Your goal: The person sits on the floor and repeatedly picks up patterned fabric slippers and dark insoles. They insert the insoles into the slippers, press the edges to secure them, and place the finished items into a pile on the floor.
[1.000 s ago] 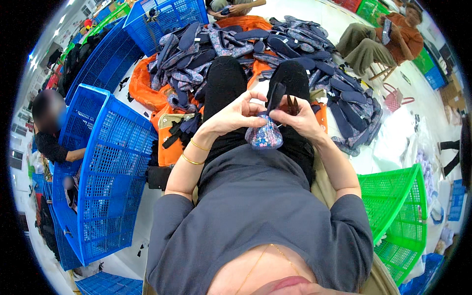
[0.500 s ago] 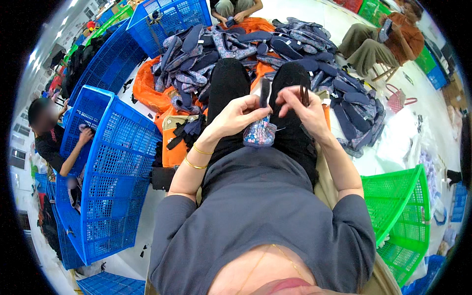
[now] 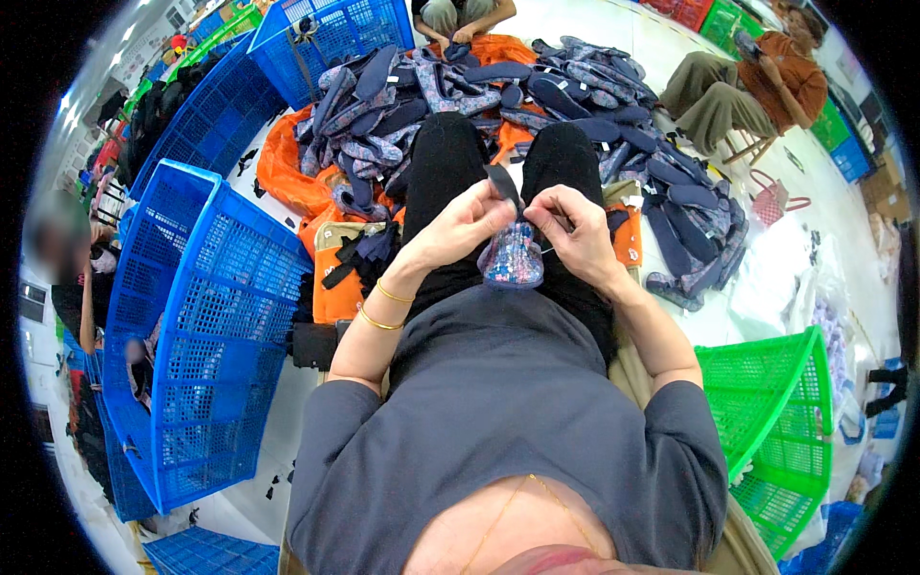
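Nearly closed, the left hand (image 3: 467, 226) seemingly pinches a slipper (image 3: 511, 259).

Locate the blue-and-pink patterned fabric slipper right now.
The blue-and-pink patterned fabric slipper is near the head view's centre, over the black trousers, held by the left hand with the right hand at its upper end.

We had one floral fabric slipper (image 3: 512, 259) between our left hand (image 3: 467, 226) and right hand (image 3: 575, 233). Its rounded toe pointed to the near side, and its upper carried a small busy pattern in blue, pink and white, edged with dark trim around the toe. At its far end, a flat dark strip (image 3: 502, 183) stood out past our fingers, leaning to the left. Our fingers partly hid the slipper's middle.
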### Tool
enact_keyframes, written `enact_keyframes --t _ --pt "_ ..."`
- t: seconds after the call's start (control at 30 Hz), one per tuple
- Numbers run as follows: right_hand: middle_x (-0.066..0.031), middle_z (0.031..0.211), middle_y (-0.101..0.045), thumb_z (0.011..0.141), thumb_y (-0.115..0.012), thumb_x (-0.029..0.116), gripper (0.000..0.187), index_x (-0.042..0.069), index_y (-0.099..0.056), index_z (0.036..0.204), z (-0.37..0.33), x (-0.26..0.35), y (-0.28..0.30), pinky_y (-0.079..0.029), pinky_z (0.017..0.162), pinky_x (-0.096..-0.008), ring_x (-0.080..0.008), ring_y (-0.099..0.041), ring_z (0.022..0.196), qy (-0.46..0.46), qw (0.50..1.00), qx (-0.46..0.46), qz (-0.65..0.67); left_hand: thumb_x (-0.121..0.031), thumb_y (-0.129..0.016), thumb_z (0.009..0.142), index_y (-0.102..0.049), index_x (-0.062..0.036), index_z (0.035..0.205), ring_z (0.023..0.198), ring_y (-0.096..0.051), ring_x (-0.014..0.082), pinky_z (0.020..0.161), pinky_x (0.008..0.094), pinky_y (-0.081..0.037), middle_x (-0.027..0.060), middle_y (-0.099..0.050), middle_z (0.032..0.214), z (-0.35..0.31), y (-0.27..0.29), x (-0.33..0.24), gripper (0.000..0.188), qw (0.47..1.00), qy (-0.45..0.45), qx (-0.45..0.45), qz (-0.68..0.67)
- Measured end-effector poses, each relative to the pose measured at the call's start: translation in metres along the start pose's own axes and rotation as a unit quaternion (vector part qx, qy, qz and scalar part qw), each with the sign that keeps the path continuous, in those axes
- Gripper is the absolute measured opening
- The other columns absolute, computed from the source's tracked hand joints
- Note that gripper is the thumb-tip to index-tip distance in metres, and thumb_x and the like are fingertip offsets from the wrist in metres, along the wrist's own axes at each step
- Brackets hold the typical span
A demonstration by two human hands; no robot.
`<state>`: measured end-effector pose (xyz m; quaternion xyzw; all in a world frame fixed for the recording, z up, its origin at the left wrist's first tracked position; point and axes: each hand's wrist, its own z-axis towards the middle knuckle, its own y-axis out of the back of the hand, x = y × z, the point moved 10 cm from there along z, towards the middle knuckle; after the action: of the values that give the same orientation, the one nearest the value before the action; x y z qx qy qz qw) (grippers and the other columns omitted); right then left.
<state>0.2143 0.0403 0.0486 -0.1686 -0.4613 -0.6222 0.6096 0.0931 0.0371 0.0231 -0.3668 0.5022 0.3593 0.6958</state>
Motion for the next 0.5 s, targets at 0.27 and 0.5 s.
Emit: enact_keyframes --t 0.27,0.5 --pt "0.0029 0.076 -0.054 0.09 -0.066 0.008 0.01 0.0 -0.06 0.09 0.009 0.034 -0.003 -0.038 0.057 -0.0185 -0.0022 -0.045 0.066 0.045 0.997 0.021 -0.062 -0.012 -0.069 0.088 -0.06 -0.0009 0.116 0.094 -0.055 0.0071 0.082 0.0248 -0.047 0.0021 -0.062 0.105 -0.003 -0.013 0.003 0.031 0.987 0.082 0.101 0.094" --pt "-0.0019 0.083 -0.06 0.089 -0.068 0.021 0.026 -0.001 -0.061 0.103 0.019 0.001 0.018 -0.042 0.063 -0.022 -0.0061 -0.051 0.073 -0.1 0.994 0.032 0.036 -0.01 -0.07 0.087 -0.069 0.0011 0.094 0.076 -0.058 0.0046 0.068 0.021 -0.048 0.0001 -0.067 0.08 -0.003 0.003 -0.018 0.014 0.965 0.018 -0.014 0.261"
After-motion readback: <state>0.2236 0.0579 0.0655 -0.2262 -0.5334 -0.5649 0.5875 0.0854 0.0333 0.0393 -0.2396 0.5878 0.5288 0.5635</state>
